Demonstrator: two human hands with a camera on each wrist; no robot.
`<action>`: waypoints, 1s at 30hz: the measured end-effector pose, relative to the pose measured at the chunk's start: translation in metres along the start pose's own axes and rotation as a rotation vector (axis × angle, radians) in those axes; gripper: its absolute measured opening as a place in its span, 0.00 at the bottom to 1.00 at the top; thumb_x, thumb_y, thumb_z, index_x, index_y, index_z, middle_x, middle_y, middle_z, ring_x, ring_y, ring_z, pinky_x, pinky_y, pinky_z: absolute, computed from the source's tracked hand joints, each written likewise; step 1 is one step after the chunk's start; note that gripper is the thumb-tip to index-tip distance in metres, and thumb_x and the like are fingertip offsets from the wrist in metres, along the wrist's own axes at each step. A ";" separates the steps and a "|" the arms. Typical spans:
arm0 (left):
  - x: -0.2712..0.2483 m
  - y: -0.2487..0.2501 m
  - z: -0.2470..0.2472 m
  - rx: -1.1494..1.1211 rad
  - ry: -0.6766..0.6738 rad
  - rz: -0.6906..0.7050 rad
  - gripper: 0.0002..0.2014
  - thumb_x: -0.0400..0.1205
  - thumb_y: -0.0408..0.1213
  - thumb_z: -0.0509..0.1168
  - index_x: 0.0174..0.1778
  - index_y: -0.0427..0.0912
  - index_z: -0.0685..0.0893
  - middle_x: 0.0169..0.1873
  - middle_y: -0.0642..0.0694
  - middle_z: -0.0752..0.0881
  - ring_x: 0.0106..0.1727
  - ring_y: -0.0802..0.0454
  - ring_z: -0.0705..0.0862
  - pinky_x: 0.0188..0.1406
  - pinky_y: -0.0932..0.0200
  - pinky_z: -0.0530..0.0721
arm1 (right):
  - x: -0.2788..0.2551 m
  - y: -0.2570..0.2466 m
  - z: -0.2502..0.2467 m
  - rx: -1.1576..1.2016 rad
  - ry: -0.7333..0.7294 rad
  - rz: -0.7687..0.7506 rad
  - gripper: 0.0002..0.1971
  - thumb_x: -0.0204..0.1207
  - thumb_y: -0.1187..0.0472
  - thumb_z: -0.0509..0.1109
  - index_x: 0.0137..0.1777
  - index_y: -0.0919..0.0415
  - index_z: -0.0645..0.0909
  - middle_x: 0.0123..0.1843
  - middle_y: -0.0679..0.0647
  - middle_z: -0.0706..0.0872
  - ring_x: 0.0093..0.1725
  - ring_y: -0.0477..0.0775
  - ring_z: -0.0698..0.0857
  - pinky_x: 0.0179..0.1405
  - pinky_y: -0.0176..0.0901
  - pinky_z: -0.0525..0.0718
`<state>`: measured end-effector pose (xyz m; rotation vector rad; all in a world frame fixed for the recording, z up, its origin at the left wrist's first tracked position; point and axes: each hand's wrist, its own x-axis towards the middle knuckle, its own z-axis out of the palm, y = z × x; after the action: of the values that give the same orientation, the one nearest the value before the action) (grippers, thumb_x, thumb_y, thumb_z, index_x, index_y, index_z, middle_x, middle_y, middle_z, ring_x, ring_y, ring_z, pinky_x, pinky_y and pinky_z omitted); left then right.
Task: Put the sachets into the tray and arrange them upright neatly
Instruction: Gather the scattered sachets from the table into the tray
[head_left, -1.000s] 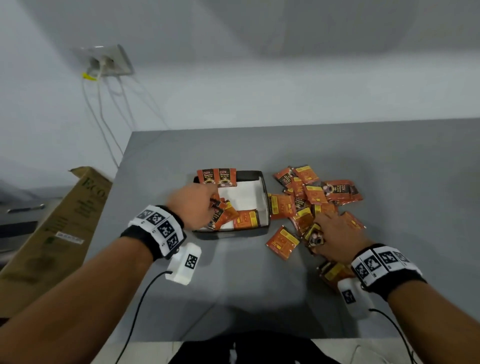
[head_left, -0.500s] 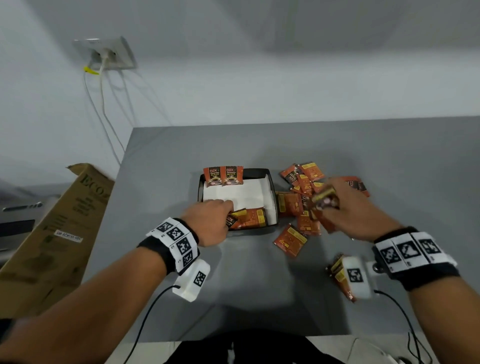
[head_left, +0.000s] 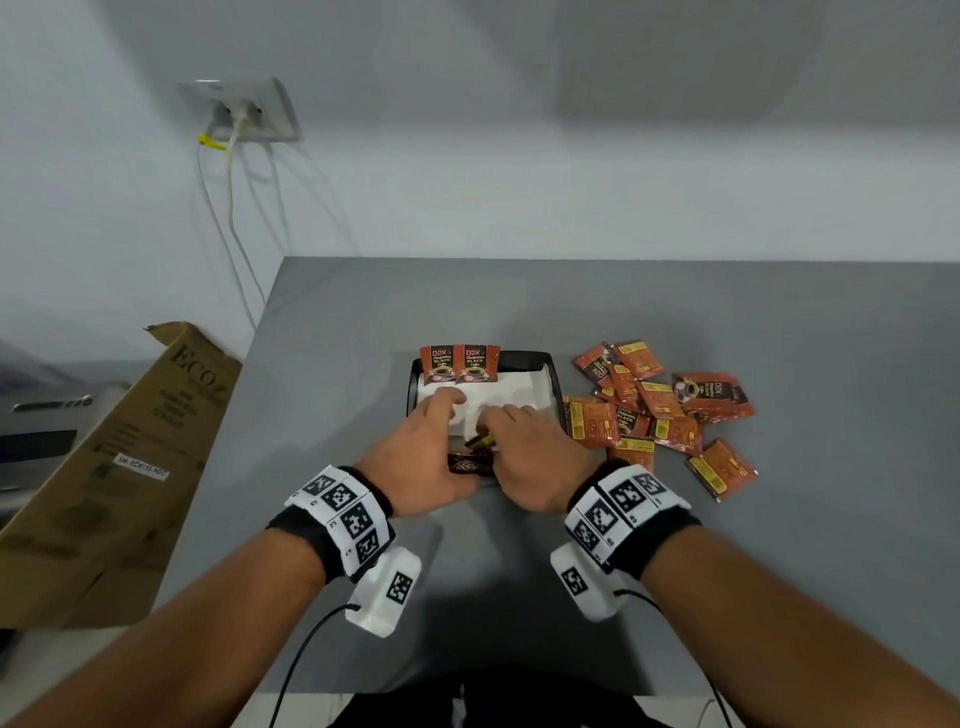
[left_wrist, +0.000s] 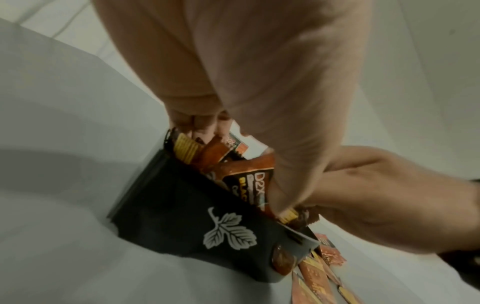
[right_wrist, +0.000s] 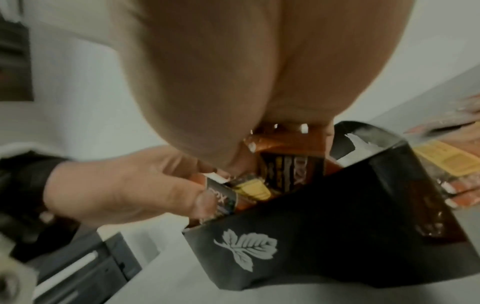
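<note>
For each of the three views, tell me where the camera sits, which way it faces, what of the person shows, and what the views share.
Head: on the head, facing forward and down at the grey table; shows both forearms, the left hand and the right hand at the black rectangular tray.
Left wrist: low on that wrist, looking along the left hand at the tray's leaf-printed wall; the right hand shows too.
Right wrist: mirrored, along the right hand; the left hand shows.
Shared: the tray and the orange coffee sachets.

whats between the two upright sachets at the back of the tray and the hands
In the head view, only bare white liner lies between the upright sachets and both hands.
</note>
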<state>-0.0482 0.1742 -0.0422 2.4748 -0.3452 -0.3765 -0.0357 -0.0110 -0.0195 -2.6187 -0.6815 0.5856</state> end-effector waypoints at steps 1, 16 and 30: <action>0.001 0.001 0.001 -0.004 -0.018 0.027 0.47 0.68 0.58 0.77 0.77 0.49 0.59 0.66 0.51 0.74 0.60 0.53 0.82 0.59 0.52 0.85 | -0.002 -0.002 -0.002 0.058 -0.026 0.015 0.21 0.79 0.60 0.64 0.72 0.57 0.67 0.64 0.57 0.79 0.62 0.57 0.76 0.63 0.53 0.78; -0.001 -0.008 0.011 0.161 -0.074 0.220 0.20 0.84 0.58 0.53 0.66 0.52 0.77 0.48 0.50 0.86 0.47 0.51 0.84 0.49 0.51 0.84 | 0.023 0.017 -0.027 -0.172 -0.190 0.164 0.17 0.80 0.66 0.61 0.64 0.59 0.85 0.60 0.58 0.88 0.57 0.59 0.86 0.44 0.41 0.81; -0.008 -0.015 0.024 0.300 0.023 0.266 0.20 0.84 0.54 0.57 0.68 0.49 0.77 0.51 0.49 0.87 0.50 0.47 0.85 0.56 0.50 0.82 | 0.040 0.018 -0.010 -0.303 -0.251 0.120 0.15 0.80 0.62 0.67 0.66 0.60 0.76 0.58 0.60 0.81 0.53 0.60 0.84 0.50 0.50 0.86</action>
<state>-0.0615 0.1755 -0.0681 2.6716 -0.7603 -0.1958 0.0073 -0.0075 -0.0311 -2.9117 -0.7412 0.9232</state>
